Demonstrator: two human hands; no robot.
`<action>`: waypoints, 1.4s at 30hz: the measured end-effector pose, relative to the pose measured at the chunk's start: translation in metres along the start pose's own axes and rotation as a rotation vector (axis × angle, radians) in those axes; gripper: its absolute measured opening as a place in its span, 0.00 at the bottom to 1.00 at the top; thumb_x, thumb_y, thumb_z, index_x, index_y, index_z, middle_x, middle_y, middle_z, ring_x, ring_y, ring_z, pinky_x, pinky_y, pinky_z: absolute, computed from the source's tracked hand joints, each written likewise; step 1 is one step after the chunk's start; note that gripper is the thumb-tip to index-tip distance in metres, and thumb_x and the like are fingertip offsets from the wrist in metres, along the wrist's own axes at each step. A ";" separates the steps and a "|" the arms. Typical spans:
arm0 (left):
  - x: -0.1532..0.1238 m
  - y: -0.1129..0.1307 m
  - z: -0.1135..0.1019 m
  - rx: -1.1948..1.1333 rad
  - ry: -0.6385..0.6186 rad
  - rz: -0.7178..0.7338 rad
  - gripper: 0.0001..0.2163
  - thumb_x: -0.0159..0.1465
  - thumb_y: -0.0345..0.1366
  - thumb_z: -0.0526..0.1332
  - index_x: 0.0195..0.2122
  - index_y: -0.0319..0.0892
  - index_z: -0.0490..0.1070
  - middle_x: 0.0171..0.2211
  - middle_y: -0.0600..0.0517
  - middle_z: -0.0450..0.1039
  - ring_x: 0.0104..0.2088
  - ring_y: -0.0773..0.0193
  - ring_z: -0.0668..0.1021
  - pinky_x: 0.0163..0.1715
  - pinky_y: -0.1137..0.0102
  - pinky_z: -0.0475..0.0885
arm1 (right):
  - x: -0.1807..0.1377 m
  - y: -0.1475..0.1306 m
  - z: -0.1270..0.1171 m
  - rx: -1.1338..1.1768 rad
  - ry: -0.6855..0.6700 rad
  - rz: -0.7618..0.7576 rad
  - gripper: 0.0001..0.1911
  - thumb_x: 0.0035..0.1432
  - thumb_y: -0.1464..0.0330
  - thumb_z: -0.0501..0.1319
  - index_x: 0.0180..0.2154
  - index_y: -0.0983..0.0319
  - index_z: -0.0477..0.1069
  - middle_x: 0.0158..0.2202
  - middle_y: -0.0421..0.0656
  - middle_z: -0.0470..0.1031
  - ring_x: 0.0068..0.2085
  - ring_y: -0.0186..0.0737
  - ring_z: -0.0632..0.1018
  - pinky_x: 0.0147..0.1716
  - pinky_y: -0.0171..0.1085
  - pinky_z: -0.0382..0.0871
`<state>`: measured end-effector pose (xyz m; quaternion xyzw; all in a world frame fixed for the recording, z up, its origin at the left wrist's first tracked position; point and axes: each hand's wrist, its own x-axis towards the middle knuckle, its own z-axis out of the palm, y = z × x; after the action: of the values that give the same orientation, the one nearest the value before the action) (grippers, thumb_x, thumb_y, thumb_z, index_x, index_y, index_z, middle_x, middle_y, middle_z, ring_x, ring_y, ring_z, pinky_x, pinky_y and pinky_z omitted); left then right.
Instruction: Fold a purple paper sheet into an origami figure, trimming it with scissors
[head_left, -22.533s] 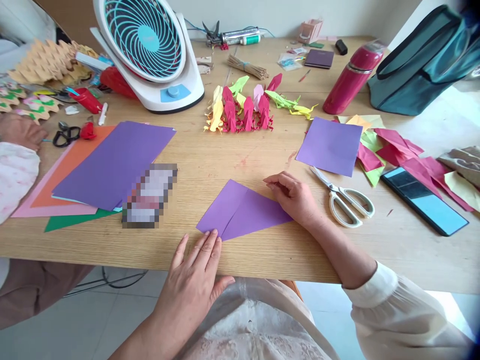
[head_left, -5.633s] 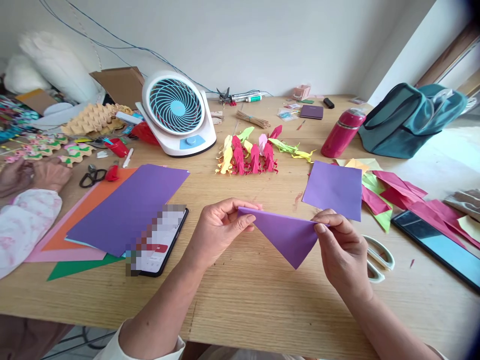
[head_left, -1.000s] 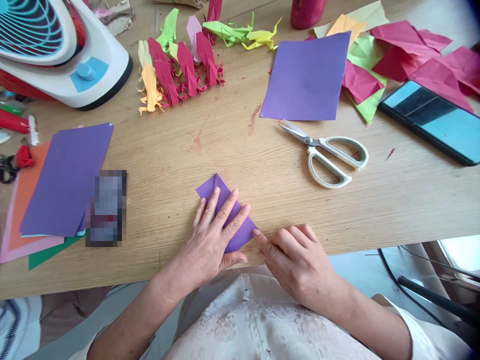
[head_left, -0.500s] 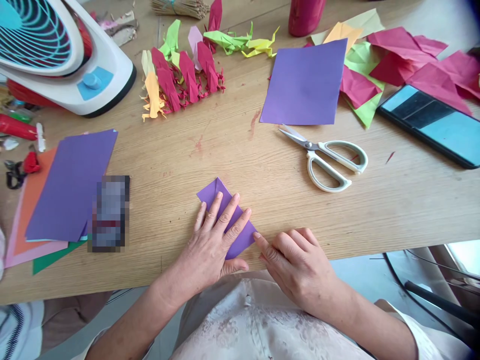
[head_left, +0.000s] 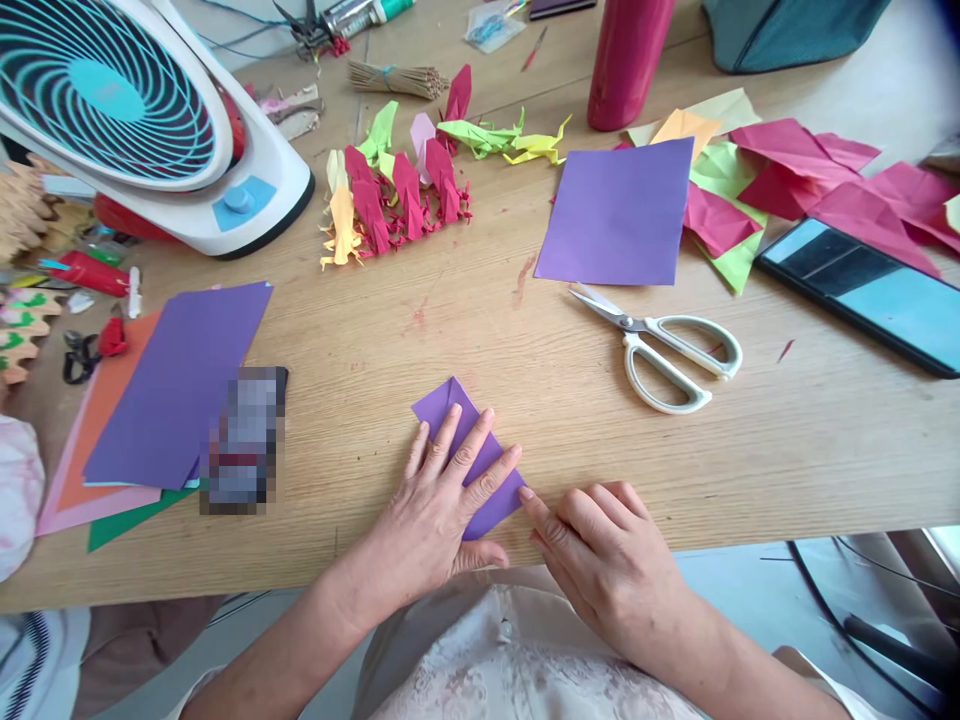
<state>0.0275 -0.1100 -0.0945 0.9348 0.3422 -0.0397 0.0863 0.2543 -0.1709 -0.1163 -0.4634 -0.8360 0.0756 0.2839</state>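
Note:
A small folded purple paper (head_left: pixel 448 406) lies near the front edge of the wooden table (head_left: pixel 525 340). My left hand (head_left: pixel 439 500) rests flat on it, fingers stretched out and slightly spread, covering most of it. My right hand (head_left: pixel 600 545) sits just to the right, fingers curled, its index fingertip pressing on the paper's right corner. Only the paper's far tip and right edge show.
White-handled scissors (head_left: pixel 664 345) lie right of the paper, a purple square sheet (head_left: pixel 619 212) beyond them. A stack of coloured sheets (head_left: pixel 161 395) and a phone (head_left: pixel 244 440) lie left. A fan (head_left: pixel 142 120), folded paper figures (head_left: pixel 397 195), a red bottle (head_left: pixel 626 60), a tablet (head_left: pixel 870 290) stand farther back.
Both hands stay pressed on the folded purple paper in the last second; the view tilted up a little. Several seconds ago the paper was a larger triangle held in the air.

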 end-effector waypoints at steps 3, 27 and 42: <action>0.001 0.001 0.000 0.001 -0.004 -0.002 0.45 0.60 0.68 0.46 0.73 0.49 0.40 0.74 0.40 0.35 0.72 0.34 0.41 0.64 0.36 0.46 | 0.000 0.000 0.000 0.011 -0.006 -0.002 0.14 0.67 0.74 0.57 0.50 0.70 0.75 0.28 0.43 0.67 0.30 0.40 0.60 0.32 0.41 0.51; 0.006 0.000 -0.007 0.046 -0.021 -0.043 0.40 0.65 0.62 0.50 0.72 0.44 0.47 0.73 0.42 0.45 0.71 0.38 0.48 0.64 0.41 0.50 | 0.002 0.000 -0.002 -0.012 0.010 0.000 0.13 0.66 0.74 0.58 0.50 0.70 0.75 0.28 0.41 0.67 0.29 0.38 0.62 0.31 0.40 0.52; 0.006 -0.008 -0.003 0.053 0.067 -0.056 0.42 0.63 0.67 0.42 0.72 0.46 0.50 0.72 0.33 0.42 0.69 0.38 0.56 0.58 0.46 0.57 | 0.001 0.000 -0.002 -0.022 -0.010 -0.007 0.13 0.67 0.74 0.57 0.51 0.68 0.74 0.28 0.41 0.67 0.29 0.38 0.64 0.32 0.40 0.53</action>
<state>0.0272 -0.0994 -0.0930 0.9277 0.3696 -0.0199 0.0492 0.2550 -0.1705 -0.1140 -0.4631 -0.8399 0.0678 0.2748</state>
